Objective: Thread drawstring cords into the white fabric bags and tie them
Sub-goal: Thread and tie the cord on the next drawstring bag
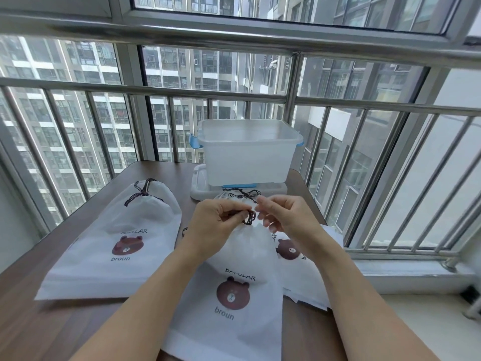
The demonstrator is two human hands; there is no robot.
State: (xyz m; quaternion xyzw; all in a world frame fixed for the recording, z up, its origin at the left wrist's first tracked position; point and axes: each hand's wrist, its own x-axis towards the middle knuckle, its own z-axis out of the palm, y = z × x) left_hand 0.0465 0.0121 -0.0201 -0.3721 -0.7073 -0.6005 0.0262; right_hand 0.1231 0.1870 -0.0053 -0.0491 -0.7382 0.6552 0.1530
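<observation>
While the left hand [213, 220] pinched a dark braided drawstring cord [249, 218] above a white fabric bag [244, 259], right-hand fingers [270, 220] curled loosely beside it, gripping nothing visible.

I'm on a glazed high-rise apartment balcony: steel railing [234, 93], tower blocks [78, 121] outside, a wooden worktop [65, 324] against the window.

Both forearms and hands [216, 220] are bare, sleeveless.
</observation>
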